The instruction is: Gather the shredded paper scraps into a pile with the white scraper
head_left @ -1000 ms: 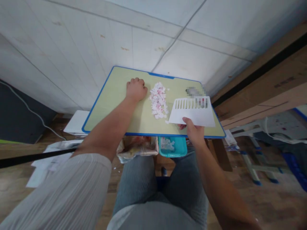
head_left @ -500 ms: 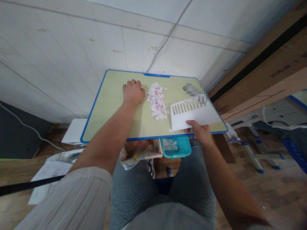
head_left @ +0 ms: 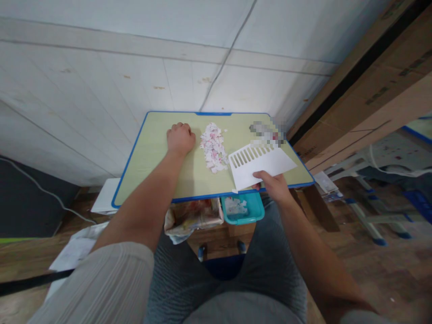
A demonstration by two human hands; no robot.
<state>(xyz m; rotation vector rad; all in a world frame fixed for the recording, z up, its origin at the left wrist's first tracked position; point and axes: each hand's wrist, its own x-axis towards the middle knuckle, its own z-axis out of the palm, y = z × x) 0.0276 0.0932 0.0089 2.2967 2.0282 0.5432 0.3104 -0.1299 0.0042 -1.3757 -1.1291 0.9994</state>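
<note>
My right hand (head_left: 270, 183) grips a white sheet (head_left: 258, 173) with a row of slots along its far side, thumb on top and fingers underneath. The sheet is angled over the right half of the yellow-green tabletop (head_left: 145, 157). Its left edge lies close beside a long heap of torn paper scraps (head_left: 213, 148), white with pink marks. To the left of the heap my left hand (head_left: 180, 137) rests on the tabletop, fingers curled into a fist. Its palm side is hidden. One small scrap (head_left: 235, 191) lies at the sheet's near corner, by the front edge.
Below the front edge are a turquoise basket (head_left: 243, 220) with paper scraps inside and a lined bin (head_left: 189, 220). A pixelated object (head_left: 266, 132) lies at the back right. Cardboard boxes (head_left: 364, 90) stand on the right, and a white wall (head_left: 135, 81) rises behind.
The slotted sheet has turned, its left side now nearer the scrap heap and its near corner at the table's front edge. My left fingers look more tightly curled. The view has shifted slightly.
</note>
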